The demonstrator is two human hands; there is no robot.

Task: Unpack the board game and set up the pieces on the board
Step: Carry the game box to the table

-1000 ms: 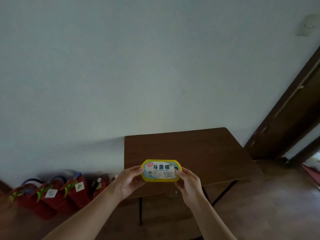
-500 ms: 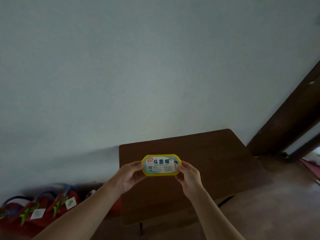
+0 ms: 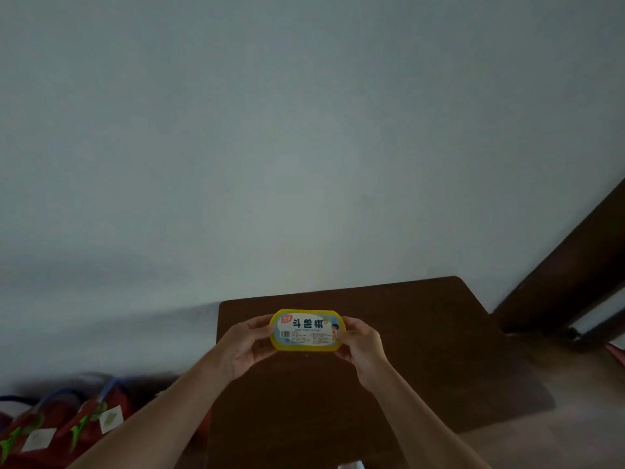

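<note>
Both hands hold a yellow game box (image 3: 307,330) above the dark wooden bench (image 3: 422,350): the left hand (image 3: 245,345) grips its left end, the right hand (image 3: 362,343) its right end, fingers curled round the edges, label up. Red bags (image 3: 67,424) sit far left on the floor.

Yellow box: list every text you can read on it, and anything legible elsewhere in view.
"斗兽棋": large blue characters on the label of the box.
Small line under those characters: too blurred to read.
Red badge and fine print on the label: too small to read.
Tags on the bags: nothing legible.
</note>
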